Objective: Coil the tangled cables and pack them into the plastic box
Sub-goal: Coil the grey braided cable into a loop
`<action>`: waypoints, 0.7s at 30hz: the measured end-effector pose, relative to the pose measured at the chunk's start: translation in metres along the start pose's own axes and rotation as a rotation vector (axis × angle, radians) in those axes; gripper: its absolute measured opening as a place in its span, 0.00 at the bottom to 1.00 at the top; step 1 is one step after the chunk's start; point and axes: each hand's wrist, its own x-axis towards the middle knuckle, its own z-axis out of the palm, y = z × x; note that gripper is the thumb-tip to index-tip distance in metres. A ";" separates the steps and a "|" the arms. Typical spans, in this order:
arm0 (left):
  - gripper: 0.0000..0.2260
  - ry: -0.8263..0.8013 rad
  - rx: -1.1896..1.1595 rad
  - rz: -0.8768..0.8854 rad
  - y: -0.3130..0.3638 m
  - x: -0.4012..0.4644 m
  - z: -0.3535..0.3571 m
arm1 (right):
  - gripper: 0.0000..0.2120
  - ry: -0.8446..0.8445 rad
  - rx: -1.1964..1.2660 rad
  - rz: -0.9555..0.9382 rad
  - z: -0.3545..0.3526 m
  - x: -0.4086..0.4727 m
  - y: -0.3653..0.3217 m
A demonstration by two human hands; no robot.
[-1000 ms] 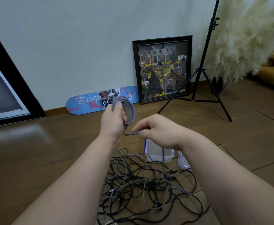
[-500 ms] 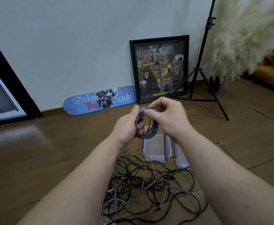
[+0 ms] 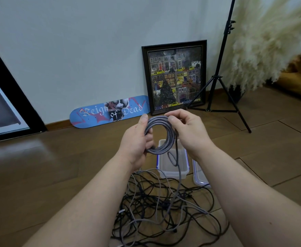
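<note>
Below | plastic box point(image 3: 165, 172) (lid off) | grey cable point(image 3: 171, 158) dangling inside

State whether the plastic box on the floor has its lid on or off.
Off. The plastic box stands open-topped, and its lid lies on the floor beside it.

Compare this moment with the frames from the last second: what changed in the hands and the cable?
The right hand moved up from the coil's lower side to pinch the top of the grey braided cable coil, adding a loop. The left hand kept gripping the coil. The cable tangle and plastic box stayed put.
</note>
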 end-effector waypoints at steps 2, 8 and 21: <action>0.20 0.014 -0.074 -0.019 0.001 0.001 0.001 | 0.11 -0.041 0.003 -0.005 0.004 -0.003 0.003; 0.21 0.067 -0.123 -0.016 0.002 0.002 0.009 | 0.17 -0.024 -0.299 -0.217 0.006 -0.015 0.007; 0.23 0.150 -0.205 0.043 0.006 -0.011 0.024 | 0.11 0.097 -0.251 -0.170 0.014 -0.013 0.009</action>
